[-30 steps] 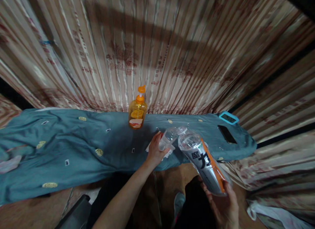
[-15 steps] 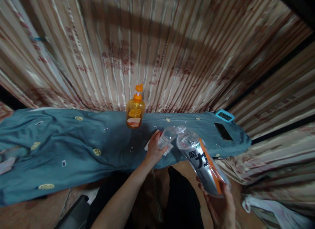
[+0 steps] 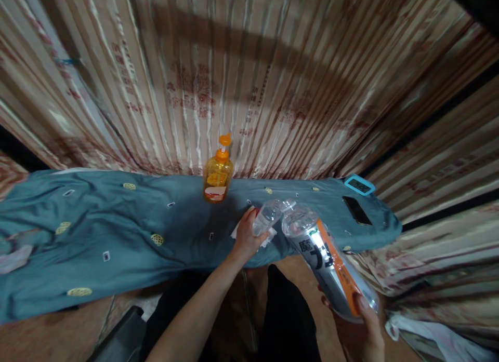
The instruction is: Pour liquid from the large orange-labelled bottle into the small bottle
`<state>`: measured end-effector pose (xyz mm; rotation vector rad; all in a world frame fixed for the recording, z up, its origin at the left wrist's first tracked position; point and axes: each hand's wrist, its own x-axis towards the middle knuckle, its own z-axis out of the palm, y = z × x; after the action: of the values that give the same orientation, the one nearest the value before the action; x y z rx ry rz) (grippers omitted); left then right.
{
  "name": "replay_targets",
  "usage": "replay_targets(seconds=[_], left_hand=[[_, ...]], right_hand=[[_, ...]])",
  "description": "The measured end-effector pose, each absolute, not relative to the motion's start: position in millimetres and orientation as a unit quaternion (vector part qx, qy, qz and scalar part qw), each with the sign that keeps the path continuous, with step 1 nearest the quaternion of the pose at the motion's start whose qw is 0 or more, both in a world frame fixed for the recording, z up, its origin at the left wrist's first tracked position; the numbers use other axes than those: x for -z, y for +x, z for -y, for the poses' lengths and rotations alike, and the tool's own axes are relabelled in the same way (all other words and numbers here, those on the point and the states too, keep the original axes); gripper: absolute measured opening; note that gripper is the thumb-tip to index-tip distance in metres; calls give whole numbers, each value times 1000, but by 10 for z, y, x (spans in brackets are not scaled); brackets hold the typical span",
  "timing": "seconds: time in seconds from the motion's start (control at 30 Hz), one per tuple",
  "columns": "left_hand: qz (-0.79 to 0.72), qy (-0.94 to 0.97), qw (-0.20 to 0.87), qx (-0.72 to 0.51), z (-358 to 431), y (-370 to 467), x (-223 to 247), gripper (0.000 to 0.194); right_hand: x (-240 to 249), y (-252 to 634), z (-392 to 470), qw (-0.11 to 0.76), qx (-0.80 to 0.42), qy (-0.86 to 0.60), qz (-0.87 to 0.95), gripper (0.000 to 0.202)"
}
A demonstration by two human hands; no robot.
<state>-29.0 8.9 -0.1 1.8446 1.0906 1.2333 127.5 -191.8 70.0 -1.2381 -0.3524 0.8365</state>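
My left hand (image 3: 248,232) is wrapped round a small clear plastic bottle (image 3: 266,217), which tilts up to the right. A bit of red shows at its lower end, and white tissue (image 3: 268,238) lies under the hand. In my right hand (image 3: 360,320) is a large clear drink bottle (image 3: 323,266) with a silver and orange label. Gripped near its base, it slants with its neck toward the small bottle. The two mouths meet or overlap; whether they touch I cannot tell.
Behind the hands, an orange pump bottle (image 3: 217,177) stands on the blue patterned cloth (image 3: 128,222). A black phone (image 3: 356,210) and a blue-framed digital clock (image 3: 359,185) lie to the right. Pleated curtains (image 3: 241,92) hang close behind. A white plastic bag (image 3: 436,331) sits low on the right.
My right hand and the base of the large bottle have shifted slightly right and down. Both hands keep their hold. The whole view has shifted a little.
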Motion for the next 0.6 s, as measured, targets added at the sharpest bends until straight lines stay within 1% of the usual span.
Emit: replay_targets(seconds=[0.3,0.47,0.6], left_hand=[[-426,693,349,-466,-63,-295,-73,61],[-438,690,354,-455,-60,-289,-88,64],[-438,694,352,-450,-57,-289,-97,64]], right_hand=[[-707,1300,1944,717,-389,-556,162,46],[-676,1325,2013,731,-411,-525,142,48],[-653,1348,2069,726,-423,-527,126,49]])
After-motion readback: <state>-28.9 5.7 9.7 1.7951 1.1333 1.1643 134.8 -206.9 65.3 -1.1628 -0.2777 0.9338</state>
